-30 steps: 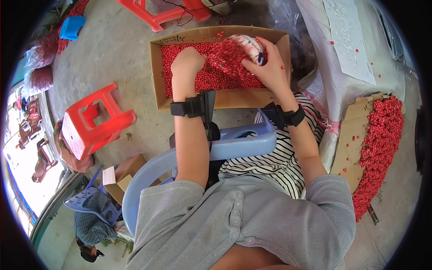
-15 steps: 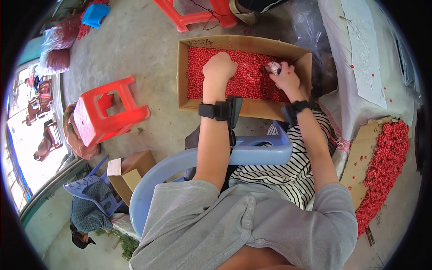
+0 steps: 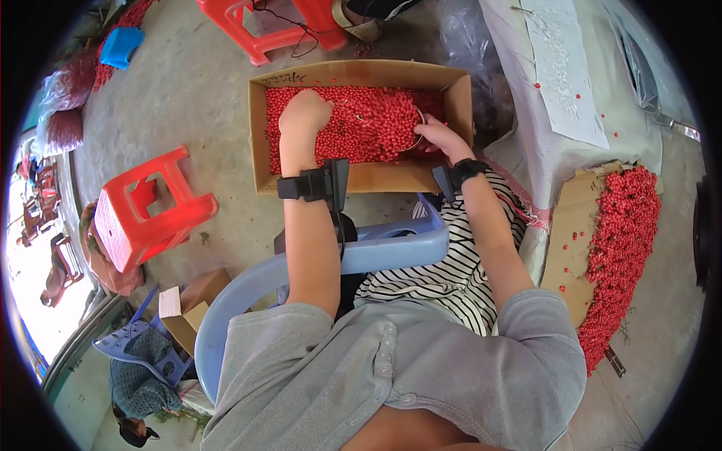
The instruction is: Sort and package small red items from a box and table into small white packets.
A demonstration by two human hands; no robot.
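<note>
An open cardboard box (image 3: 361, 180) in front of me holds a thick layer of small red berries (image 3: 353, 143). My left hand (image 3: 304, 114) is closed in a fist over the left part of the berries; whatever its fingers hold, if anything, is hidden. On the right side of the box, my right hand (image 3: 442, 138) grips the rim of a round, shiny cup (image 3: 420, 129). The cup is tilted to the left, with berries heaped at its mouth. Its body is mostly hidden by the berries and my fingers.
A blue plastic chair arm (image 3: 323, 259) curves under my left forearm. Red stools (image 3: 150, 207) stand on the concrete floor. To the right, a covered white stack (image 3: 519, 150) stands beside cardboard heaped with red berries (image 3: 620, 240). A person (image 3: 139, 383) sits at lower left.
My right hand has turned the cup down into the berries, and a heap of them now lies at its mouth. My left hand stays a fist. The whole view has shifted.
</note>
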